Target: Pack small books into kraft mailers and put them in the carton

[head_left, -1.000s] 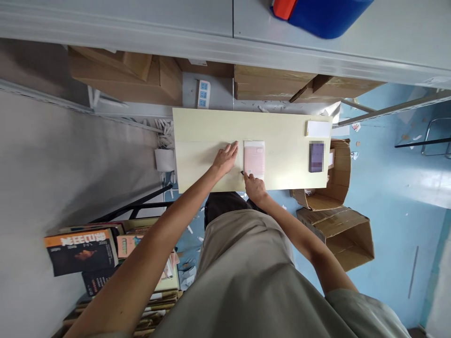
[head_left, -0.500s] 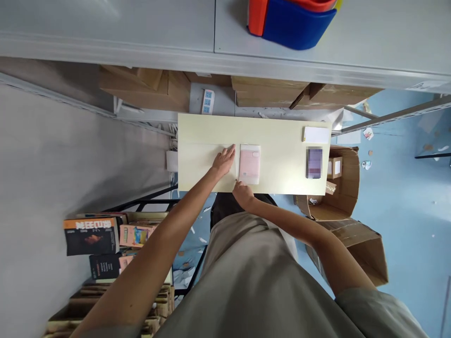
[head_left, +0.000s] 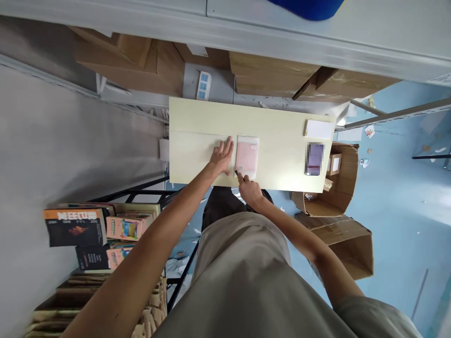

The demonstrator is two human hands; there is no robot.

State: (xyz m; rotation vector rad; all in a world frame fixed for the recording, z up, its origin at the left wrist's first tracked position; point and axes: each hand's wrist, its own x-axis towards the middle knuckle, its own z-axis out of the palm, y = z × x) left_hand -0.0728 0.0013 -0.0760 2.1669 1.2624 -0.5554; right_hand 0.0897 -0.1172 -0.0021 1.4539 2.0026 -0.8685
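Head view: a pink-and-white packet (head_left: pixel 247 157) is laid midway along the worktop (head_left: pixel 278 141), near the front edge. At its near left corner, a small dark tool (head_left: pixel 237 173) is gripped by the right hand (head_left: pixel 250 191). The left hand (head_left: pixel 221 157) is rested, open, just left. By the right edge, a white box (head_left: pixel 319 129) is placed.

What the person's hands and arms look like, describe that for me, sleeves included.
The left hand and right hand are bare, with no gloves or watch visible. The right sleeve is short, loose and plain grey, matching the shirt.
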